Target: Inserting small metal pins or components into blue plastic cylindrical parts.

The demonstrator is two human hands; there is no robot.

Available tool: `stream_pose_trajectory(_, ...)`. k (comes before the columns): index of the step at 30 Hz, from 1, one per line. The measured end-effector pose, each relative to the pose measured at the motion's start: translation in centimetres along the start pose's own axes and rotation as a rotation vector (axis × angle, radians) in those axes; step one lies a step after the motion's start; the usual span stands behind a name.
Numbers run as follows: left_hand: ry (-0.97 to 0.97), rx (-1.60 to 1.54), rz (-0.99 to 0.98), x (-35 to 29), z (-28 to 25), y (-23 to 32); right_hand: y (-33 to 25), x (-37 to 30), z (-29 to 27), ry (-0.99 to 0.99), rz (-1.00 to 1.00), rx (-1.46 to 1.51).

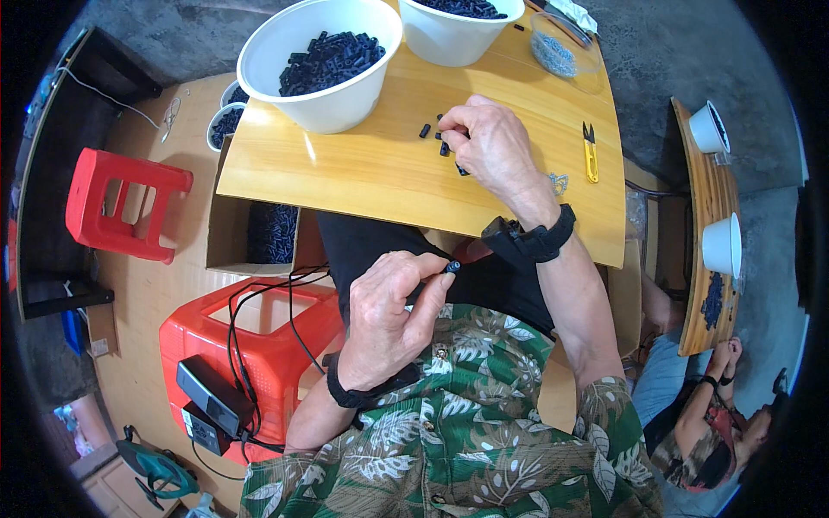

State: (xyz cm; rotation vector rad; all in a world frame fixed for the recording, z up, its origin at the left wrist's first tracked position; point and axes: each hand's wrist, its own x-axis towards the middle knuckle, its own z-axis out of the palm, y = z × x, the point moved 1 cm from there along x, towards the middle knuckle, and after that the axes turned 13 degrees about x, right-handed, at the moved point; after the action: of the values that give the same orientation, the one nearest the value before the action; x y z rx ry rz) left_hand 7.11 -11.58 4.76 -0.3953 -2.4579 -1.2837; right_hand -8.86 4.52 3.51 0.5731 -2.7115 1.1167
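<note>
Between thumb and forefinger, my left hand (394, 312) pinches a small black cylindrical piece (452, 267) with one end facing up, held over my lap in front of the table edge. My right hand (494, 148) is at the tabletop, its fingers closed together among a few loose black pieces (424, 131). Whether it grips one of them is hidden by the fingers. A little pile of shiny metal parts (559, 183) lies beside my right wrist. Further right are yellow-handled thread snips (591, 155), points away from me.
Two white tubs, a left one (380, 86) and a far one (458, 47), hold many black pieces on the wooden table (319, 177). A clear dish (591, 73) contains metal parts. Red stools, cables and a cardboard box (226, 233) stand left. Another person (704, 423) sits at right.
</note>
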Motion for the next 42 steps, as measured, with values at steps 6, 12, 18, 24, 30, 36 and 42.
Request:
stream_pose_trajectory(6, 0.004, -0.002, -0.011, 0.0, 0.1, -0.1, 0.1, 0.3, 0.2, -0.046, 0.025, -0.037)
stream_pose_trajectory(12, 0.008, 0.010, -0.013, 0.1, 0.1, -0.1, 0.2, 0.1, 0.3, -0.050, 0.000, -0.062)
stream_pose_trajectory(18, 0.023, 0.006, -0.010, 0.0, 0.1, -0.2, 1.1, -0.2, -0.8, 0.031, 0.038, 0.168)
stream_pose_trajectory(24, 0.019, -0.003, -0.005, 0.0, 0.2, -0.3, 1.1, -0.4, -1.7, -0.014, 0.079, 0.157)
stream_pose_trajectory(30, 0.014, 0.001, -0.009, -0.1, 0.0, -0.3, 1.7, -0.9, -2.3, 0.036, 0.059, 0.119)
stream_pose_trajectory(36, -0.006, 0.013, -0.027, 0.0, -0.1, -0.4, 2.3, -2.5, -4.0, 0.094, 0.116, 0.157)
stream_pose_trajectory(42, -0.020, 0.013, -0.023, -0.1, 0.0, -0.4, 1.9, -3.5, -3.3, 0.011, 0.103, 0.105)
